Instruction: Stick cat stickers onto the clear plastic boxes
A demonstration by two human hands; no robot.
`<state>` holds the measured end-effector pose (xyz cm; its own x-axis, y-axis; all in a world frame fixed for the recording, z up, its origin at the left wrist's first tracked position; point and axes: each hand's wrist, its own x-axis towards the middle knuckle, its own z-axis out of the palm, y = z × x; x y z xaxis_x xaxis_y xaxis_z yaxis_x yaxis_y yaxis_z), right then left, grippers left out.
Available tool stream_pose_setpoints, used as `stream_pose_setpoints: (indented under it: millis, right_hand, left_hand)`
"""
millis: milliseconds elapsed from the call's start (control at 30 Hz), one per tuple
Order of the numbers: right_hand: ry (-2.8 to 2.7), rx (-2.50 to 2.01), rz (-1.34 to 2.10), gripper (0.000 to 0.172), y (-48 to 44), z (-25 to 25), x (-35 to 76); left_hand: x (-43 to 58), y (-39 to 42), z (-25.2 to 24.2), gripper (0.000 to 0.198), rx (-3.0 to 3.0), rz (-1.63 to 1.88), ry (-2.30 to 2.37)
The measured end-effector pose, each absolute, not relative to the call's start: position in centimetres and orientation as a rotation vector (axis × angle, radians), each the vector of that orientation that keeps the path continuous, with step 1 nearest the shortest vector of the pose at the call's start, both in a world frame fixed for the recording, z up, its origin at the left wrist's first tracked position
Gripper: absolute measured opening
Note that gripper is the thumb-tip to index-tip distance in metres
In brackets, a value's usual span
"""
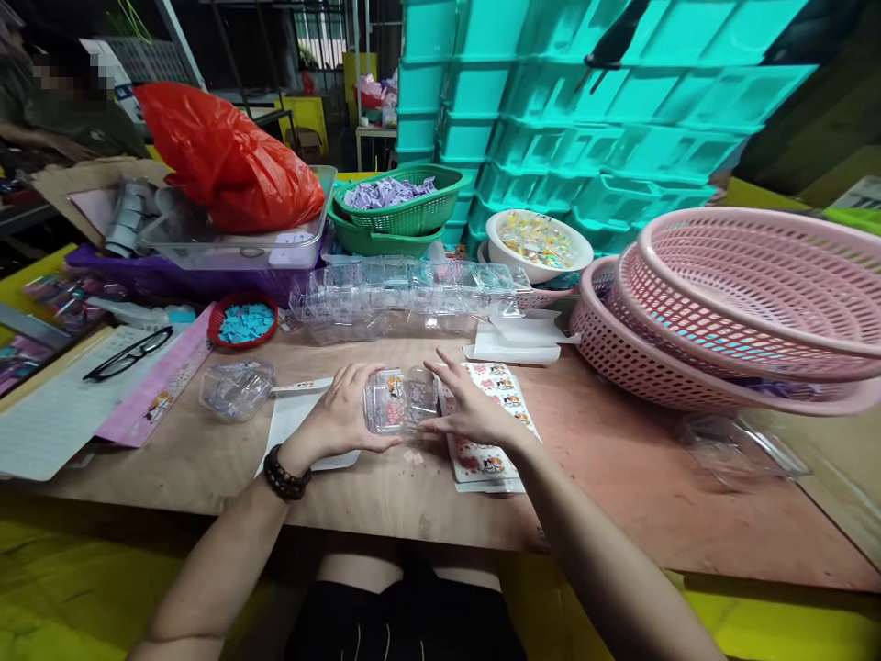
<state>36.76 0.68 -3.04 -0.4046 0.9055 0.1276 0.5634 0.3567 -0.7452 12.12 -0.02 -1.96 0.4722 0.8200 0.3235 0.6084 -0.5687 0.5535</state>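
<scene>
A small clear plastic box (391, 404) stands unfolded between my hands, with cartoon stickers showing on its left half. My left hand (337, 413) grips that half from the left, fingers behind and thumb along the near edge. Spanning the right half, my right hand (472, 408) has its thumb and a finger at the near and far edges. Under my right hand lie sheets of cartoon cat stickers (492, 464). White paper (285, 422) sits partly beneath my left hand. Another clear box (238, 390) with purplish contents rests farther left.
Clear boxes (413, 289) line the back, near a red dish of blue pieces (244, 323). Pink baskets (688, 367) stand right, a white bowl (578, 252) and green baskets (403, 216) behind. Glasses (130, 353) lie left. Teal bins (551, 101) tower behind; a person sits far left.
</scene>
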Motion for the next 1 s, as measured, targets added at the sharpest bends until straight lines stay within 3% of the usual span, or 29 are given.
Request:
stream_pose_setpoints:
  millis: [100, 167, 400, 500, 600, 767, 867, 1000]
  right_hand:
    - [-1.979, -1.241, 0.695, 0.042, 0.0, -0.9, 35.7]
    - [-1.893, -1.282, 0.684, 0.027, -0.3, 0.1, 34.5]
    - [-1.632, -1.490, 1.036, 0.023, 0.1, 0.2, 32.2]
    - [-1.762, -1.608, 0.792, 0.024, -0.5, 0.3, 31.9]
    - [-1.953, -1.665, 0.289, 0.017, -1.9, 0.3, 31.3]
    - [-2.144, -1.229, -0.297, 0.016, -4.1, -0.3, 31.0]
    - [-2.162, -0.995, -0.339, 0.013, -5.7, -0.5, 31.3]
    - [-2.160, -0.759, -0.133, 0.012, -8.3, 0.3, 31.3]
  left_hand:
    - [12.4, -0.5, -2.4, 0.092, 2.398, 0.807, 1.240]
    - [12.6, -0.9, -2.5, 0.092, 2.425, 0.825, 1.267]
    - [13.0, -2.0, -2.7, 0.091, 2.513, 0.879, 1.375]
    - [13.3, -2.6, -3.0, 0.091, 2.526, 0.867, 1.411]
    - [13.6, -3.1, -3.1, 0.091, 2.490, 0.876, 1.440]
    - [13.6, -3.7, -2.1, 0.087, 2.391, 0.858, 1.393]
    - [13.1, -3.7, -1.5, 0.086, 2.349, 0.807, 1.276]
    - [12.3, -3.5, -1.3, 0.080, 2.259, 0.755, 1.267]
